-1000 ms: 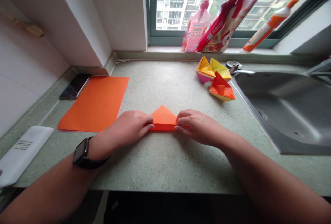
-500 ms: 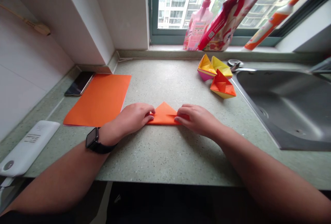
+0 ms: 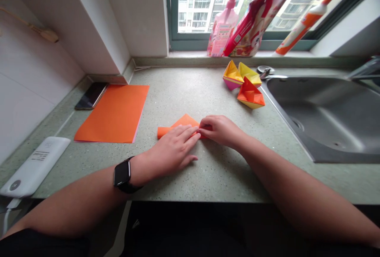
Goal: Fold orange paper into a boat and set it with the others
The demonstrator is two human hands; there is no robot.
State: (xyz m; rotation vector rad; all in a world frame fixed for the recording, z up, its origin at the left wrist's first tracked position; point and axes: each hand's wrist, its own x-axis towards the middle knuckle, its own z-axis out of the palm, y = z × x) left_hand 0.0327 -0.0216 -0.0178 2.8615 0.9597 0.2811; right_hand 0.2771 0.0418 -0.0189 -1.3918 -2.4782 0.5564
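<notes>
A folded sheet of orange paper (image 3: 185, 120) lies on the counter, its pointed top facing the window and a folded strip along its near side. Across that strip my left hand (image 3: 175, 150) rests flat, fingers stretched out to the right and covering much of the paper. My right hand (image 3: 221, 130) pinches the paper's right end, thumb and fingers together, close to the left fingertips. Both hands hide the lower edge and most of the right part. The strip's left end sticks out beyond my left hand.
Three folded paper boats, yellow (image 3: 250, 75), yellow-and-pink (image 3: 233, 75) and red (image 3: 251, 94), stand left of the sink (image 3: 320, 122). Orange sheets (image 3: 114, 114) lie at left near a phone (image 3: 91, 96) and a white power bank (image 3: 35, 166). Bottles and a pouch (image 3: 255, 19) line the windowsill.
My left hand has let go of the paper's left end and moved right, now lying flat over the fold. My right hand stays at the right end. The view has shifted slightly.
</notes>
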